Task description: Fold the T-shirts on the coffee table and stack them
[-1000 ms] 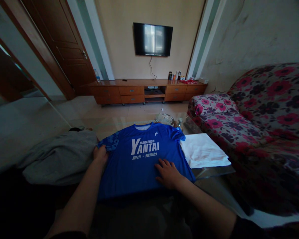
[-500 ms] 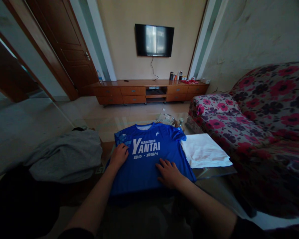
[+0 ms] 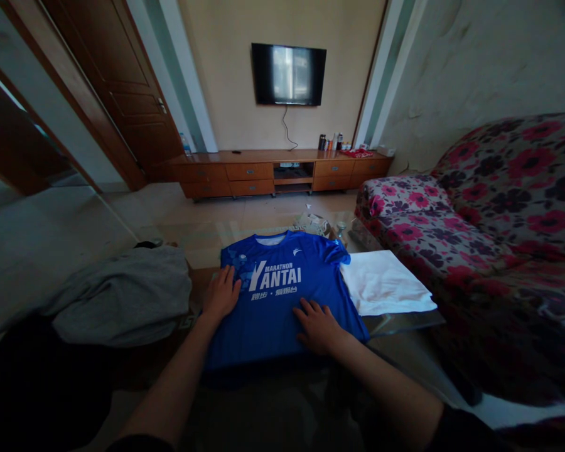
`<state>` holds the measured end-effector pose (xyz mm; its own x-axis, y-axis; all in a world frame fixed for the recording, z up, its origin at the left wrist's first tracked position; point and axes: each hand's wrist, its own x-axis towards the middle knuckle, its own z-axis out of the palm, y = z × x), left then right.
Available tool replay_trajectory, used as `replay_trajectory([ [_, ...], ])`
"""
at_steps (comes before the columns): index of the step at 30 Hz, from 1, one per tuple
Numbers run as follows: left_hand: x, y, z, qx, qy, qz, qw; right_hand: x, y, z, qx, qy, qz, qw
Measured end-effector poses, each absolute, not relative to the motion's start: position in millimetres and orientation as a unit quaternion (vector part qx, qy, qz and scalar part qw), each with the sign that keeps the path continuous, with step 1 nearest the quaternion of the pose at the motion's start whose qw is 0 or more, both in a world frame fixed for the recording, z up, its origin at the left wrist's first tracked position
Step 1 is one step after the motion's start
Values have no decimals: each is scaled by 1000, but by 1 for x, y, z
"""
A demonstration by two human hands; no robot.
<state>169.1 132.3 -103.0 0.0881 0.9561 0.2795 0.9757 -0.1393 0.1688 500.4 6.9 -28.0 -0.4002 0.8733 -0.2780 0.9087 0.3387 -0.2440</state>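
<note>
A blue T-shirt (image 3: 258, 333) with white "MARATHON YANTAI" lettering lies front side up on a glass table, its neck pointing away from me. My left hand (image 3: 222, 292) rests on the shirt's left edge, just below the patterned left sleeve, fingers stretched out. Lower down on the right half of the shirt, my right hand (image 3: 318, 326) lies flat with its fingers spread. To the right of the shirt, touching its right sleeve, is a folded white cloth (image 3: 388, 282).
Grey clothing (image 3: 132, 295) is heaped to the left, beside a dark heap. A floral sofa (image 3: 414, 232) stands on the right. Behind the glass table (image 3: 405, 323) are a low wooden cabinet (image 3: 249, 171) and a wall-mounted television (image 3: 289, 74). Crumpled paper (image 3: 313, 223) sits beyond the shirt.
My left hand has slid slightly left and down along the shirt's edge. The shirt's left side has shifted inward, and its patterned part now overlaps the "Y". My right hand stays in place.
</note>
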Motion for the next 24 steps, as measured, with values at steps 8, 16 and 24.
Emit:
replay_trajectory([
  [8,146,133,-123,-661,-745,-88,9,499,7,-28,549,814,-183,41],
  [16,112,139,-112,-638,-766,-49,-66,499,8,-28,553,809,-191,50],
  [24,109,126,-96,-687,-706,-166,-40,496,6,-27,555,808,-189,59],
])
